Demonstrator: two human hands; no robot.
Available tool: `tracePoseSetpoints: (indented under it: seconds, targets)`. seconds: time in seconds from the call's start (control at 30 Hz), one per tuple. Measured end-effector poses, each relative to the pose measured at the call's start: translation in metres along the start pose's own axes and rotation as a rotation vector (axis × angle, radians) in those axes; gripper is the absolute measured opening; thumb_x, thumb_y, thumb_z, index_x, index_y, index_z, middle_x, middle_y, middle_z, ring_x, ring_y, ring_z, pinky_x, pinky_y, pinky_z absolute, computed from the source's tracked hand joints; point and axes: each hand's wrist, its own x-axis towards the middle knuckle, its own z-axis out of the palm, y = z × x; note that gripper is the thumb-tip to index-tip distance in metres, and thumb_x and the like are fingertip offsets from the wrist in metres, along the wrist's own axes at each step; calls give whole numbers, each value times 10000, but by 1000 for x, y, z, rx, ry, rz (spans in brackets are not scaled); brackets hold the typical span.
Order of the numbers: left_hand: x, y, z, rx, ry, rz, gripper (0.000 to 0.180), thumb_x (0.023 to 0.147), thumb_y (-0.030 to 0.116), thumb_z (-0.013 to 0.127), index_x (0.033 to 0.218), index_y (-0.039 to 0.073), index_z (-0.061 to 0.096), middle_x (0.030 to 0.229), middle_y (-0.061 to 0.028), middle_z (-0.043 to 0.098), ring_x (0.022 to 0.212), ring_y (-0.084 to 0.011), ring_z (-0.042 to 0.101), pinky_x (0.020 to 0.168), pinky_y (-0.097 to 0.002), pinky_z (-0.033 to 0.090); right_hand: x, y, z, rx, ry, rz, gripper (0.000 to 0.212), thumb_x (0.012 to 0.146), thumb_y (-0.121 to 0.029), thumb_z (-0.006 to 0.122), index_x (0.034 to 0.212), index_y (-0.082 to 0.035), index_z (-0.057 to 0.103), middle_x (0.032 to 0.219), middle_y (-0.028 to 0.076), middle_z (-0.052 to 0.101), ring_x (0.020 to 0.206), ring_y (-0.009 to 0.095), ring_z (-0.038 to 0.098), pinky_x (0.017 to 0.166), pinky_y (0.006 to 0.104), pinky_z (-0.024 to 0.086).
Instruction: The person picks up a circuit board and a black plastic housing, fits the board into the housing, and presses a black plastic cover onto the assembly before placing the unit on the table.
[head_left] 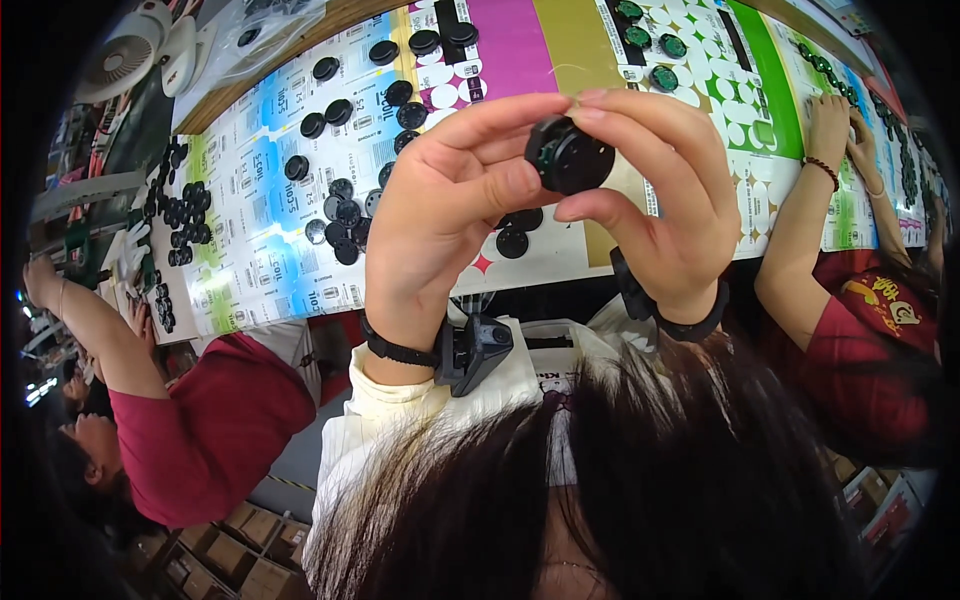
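- The left hand (432, 190) grips the part (580, 163), a round black piece; its thumb presses the near left rim and its index finger arches over to the top.
- The right hand (680, 180) grasps the same part from the other side, fingertips at its upper edge; its thumb curves in at the lower edge, where I cannot tell whether it touches.
- The part is up off the worktop (562, 262), between the two hands, with a dark face showing and a bit of green at its left side.
- Each wrist wears a black strap; a small black device (482, 352) sits on the left one.
- Below the held part, between the forearms, a few black discs (513, 243) lie on the worktop.
- Beside the left forearm is a denser cluster (346, 218) of dark discs, some overlapping.
- Farther up, thicker black pieces (325, 69) are scattered over a blue and white sheet (270, 190).
- Beyond the right hand, green-faced discs (663, 78) lie apart from one another.
- One co-worker (215, 440) in red is at the left, another (865, 345) at the right.
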Motion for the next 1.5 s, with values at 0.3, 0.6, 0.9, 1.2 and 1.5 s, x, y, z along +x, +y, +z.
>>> tracePoseSetpoints:
  seconds: [0.3, 0.6, 0.9, 1.2, 1.5]
  targets:
    - [0, -1, -2, -23, 0, -41, 384, 739, 27, 597, 1097, -46, 479, 962, -151, 576, 858, -203, 581, 727, -267, 482, -2, 0, 3, 34, -28, 23, 456, 565, -193, 698, 950, 15, 574, 947, 119, 557, 838, 234, 544, 708, 287, 447]
    - [-5, -1, 12, 134, 94, 46, 324, 759, -6, 559, 1068, -70, 487, 932, -139, 581, 829, -173, 580, 706, -232, 480, -6, 3, 4, 19, -35, 10, 403, 580, -133, 702, 939, 7, 584, 958, 126, 552, 837, 233, 545, 706, 285, 452]
    - [1, -9, 23, 696, 210, 302, 197, 745, -74, 512, 941, -62, 527, 812, -100, 598, 757, -102, 572, 648, -186, 468, -19, -9, 14, 600, 7, 614, 311, 747, -50, 594, 1034, 43, 521, 1047, 116, 531, 909, 190, 529, 761, 278, 444]
    - [86, 8, -1, 1034, 11, -190, 194, 753, 80, 499, 909, -26, 542, 761, -149, 583, 700, -269, 578, 646, -318, 472, -26, 24, 10, 563, 59, 859, 351, 770, -40, 562, 1100, 28, 464, 1049, 101, 526, 889, 153, 530, 788, 253, 415]
    - [162, -27, -121, 2115, -94, 524, 204, 743, 49, 462, 911, -5, 565, 830, -163, 595, 795, -277, 588, 682, -346, 477, -60, 32, 42, -235, -613, 568, 322, 624, -104, 655, 899, -30, 505, 876, 127, 497, 826, 286, 493, 707, 344, 416]
